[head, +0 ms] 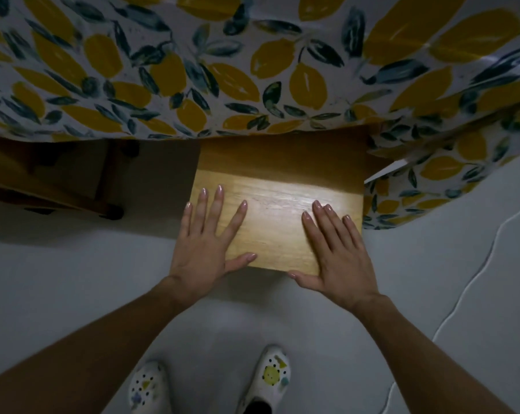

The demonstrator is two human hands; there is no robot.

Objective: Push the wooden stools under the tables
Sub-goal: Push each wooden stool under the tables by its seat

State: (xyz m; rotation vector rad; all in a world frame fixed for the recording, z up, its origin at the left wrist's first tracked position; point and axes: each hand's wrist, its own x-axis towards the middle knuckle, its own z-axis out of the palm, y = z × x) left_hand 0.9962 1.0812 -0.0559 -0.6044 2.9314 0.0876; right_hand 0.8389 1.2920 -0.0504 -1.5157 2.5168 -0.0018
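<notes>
Nearest the camera, two feet in patterned white clogs point(269, 380) stand on the pale floor point(73, 279), and both bare forearms reach forward from them. The left hand point(206, 243) lies flat and spread on the near left corner of the wooden stool point(278, 204), thumb along the near edge. The right hand point(335, 252) lies flat on the near right corner, fingers closer together, thumb hooked at the same near edge. Neither hand grips anything; both are open palms pressed on the seat, set apart at about the stool's width.

The stool sits straight ahead of the hands, its long side running left to right across the view. Its far part already lies in shadow under the hanging edge of the lemon-print tablecloth point(252, 70), while the near part is not yet under. Both hands look equally near, so an even forward shove should keep it square. To the left, under the table, the legs of another piece of wooden furniture point(103, 186) show dimly. A white cable point(477, 264) trails across the floor on the right.
</notes>
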